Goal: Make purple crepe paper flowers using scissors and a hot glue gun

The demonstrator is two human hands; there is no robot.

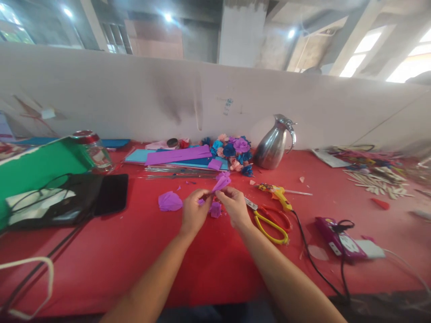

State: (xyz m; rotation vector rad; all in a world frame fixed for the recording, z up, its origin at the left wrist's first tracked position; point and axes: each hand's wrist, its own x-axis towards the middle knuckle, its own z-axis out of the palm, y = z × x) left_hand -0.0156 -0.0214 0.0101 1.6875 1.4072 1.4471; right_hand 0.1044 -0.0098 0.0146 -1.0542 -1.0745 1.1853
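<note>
Both my left hand (196,209) and my right hand (235,205) are closed, pinching the base of a purple crepe paper flower (222,181) between their fingertips. Its petals fan upward above the fingers. Left of my hands a loose purple paper petal piece (170,201) lies on the red table (208,264). A small purple paper piece (216,209) shows below and between the hands. Just right of my right hand rest scissors (271,224) with yellow and red handles. What lies inside the fingertips is partly hidden.
Behind the hands are purple crepe strips (178,155), thin wires (182,170) and a heap of paper flowers (232,152). A metal jug (274,143), a yellow glue gun (278,194) with its cord and a purple power strip (340,240) stand rightward. A black phone (111,194) lies left.
</note>
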